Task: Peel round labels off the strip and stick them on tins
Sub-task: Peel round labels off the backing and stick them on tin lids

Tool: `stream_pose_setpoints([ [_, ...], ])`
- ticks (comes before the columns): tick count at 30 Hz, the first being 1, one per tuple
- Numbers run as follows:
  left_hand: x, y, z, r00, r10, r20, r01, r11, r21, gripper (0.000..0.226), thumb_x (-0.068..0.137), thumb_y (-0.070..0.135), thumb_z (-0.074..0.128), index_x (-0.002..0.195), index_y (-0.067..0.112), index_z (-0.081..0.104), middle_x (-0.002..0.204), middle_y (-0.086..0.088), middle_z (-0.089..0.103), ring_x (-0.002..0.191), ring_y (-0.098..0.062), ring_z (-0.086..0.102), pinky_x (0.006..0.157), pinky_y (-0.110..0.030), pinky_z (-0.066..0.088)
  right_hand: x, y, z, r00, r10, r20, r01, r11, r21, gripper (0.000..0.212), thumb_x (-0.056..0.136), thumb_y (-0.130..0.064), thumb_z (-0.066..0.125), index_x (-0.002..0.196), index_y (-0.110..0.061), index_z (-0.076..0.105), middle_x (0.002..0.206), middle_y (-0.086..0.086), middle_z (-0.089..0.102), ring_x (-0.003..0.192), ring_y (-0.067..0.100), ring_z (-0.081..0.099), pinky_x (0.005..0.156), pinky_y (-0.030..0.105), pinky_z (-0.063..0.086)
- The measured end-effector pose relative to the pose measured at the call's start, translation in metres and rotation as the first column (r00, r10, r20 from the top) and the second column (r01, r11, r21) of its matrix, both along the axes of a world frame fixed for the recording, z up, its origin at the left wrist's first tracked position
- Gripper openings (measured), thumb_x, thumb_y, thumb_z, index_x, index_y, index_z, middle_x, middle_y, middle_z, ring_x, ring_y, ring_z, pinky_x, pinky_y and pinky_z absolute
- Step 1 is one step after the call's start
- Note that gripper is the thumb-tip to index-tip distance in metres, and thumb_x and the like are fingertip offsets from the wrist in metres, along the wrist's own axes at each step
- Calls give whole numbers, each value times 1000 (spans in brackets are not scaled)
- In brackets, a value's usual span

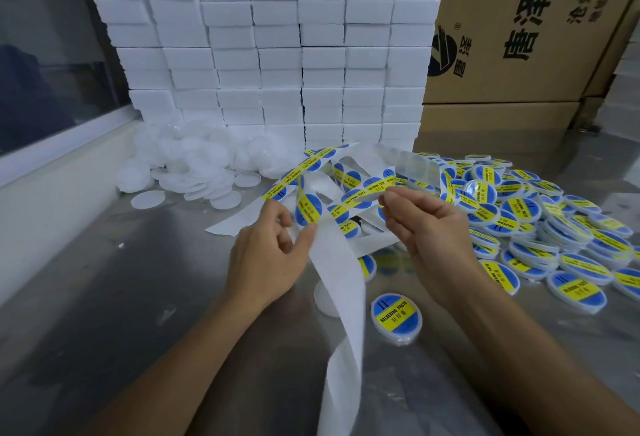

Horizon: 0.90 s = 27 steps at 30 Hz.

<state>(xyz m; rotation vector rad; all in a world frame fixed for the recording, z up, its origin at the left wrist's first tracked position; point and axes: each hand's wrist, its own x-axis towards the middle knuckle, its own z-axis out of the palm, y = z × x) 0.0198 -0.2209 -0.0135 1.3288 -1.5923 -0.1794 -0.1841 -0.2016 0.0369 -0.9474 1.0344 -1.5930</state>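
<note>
We judge the job well underway: a big pile of labelled tins [526,214] lies on our right, while plain white tins [194,165] wait at back left. Our left hand [273,248] pinches the strip [332,262]; our right hand [426,224] pinches a label [363,196] peeling off it

Steel table [104,314] under labelled tins [396,317]

Steel table [104,314], window [52,54], stacked cartons [519,37].
</note>
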Motion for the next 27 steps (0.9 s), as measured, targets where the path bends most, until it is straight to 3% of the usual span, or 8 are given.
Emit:
stream_pose_setpoints([
  [3,14,-10,2,986,163,-30,-163,987,-13,38,78,60,47,64,26,37,53,19,53,46,-9,42,50,-30,33,1,2,0,994,-34,-104,25,996,-87,15,83,-2,73,88,-16,76,84,2,77,77,10,71,70,18,56],
  [6,35,-27,1,958,280,-57,-276,958,73,31,86,39,57,62,22,46,51,11,52,59,-23,54,59,-36,44,1,3,-1,984,-43,-171,15,987,-158,17,85,0,71,90,-16,76,84,-2,77,79,8,72,73,19,57],
  [8,49,-40,-2,937,350,-8,-346,929,129,19,87,25,60,70,21,55,68,5,62,75,-32,61,70,-39,50,2,3,-2,981,-55,-184,19,981,-193,14,85,-3,71,90,-14,77,83,-3,77,78,6,71,70,17,55],
  [11,67,-61,-3,918,390,71,-396,908,137,4,86,18,61,86,15,64,95,-9,66,90,-32,61,79,-37,47,2,1,-2,975,-99,-199,49,969,-242,13,84,-3,74,90,-15,76,79,-3,76,73,4,69,67,14,52],
  [16,90,-93,2,882,340,327,-428,868,252,24,87,20,63,108,15,72,119,-16,58,110,-37,56,90,-43,49,-1,-5,-5,941,-173,-291,82,951,-299,28,83,-2,75,96,-27,71,80,-4,72,72,4,65,70,15,53],
  [21,92,-103,10,874,333,353,-449,831,329,16,83,15,64,91,15,77,103,-11,72,96,-34,62,80,-39,53,-4,-9,-6,920,-247,-305,143,935,-325,20,85,-7,74,89,-27,74,79,-5,74,74,11,67,71,24,56],
  [25,89,-105,15,859,354,370,-476,818,323,18,83,10,63,70,19,71,91,-10,73,90,-33,63,78,-40,54,-7,-12,-9,916,-268,-299,170,934,-315,27,85,-10,76,110,-17,71,77,-9,70,73,4,63,71,20,53],
  [27,88,-104,17,851,358,383,-485,816,315,21,83,7,62,67,19,68,90,-9,72,89,-33,63,77,-40,54,-7,-13,-10,903,-285,-321,180,930,-320,27,84,-10,76,109,-21,71,80,-6,71,73,4,64,71,20,55],
])
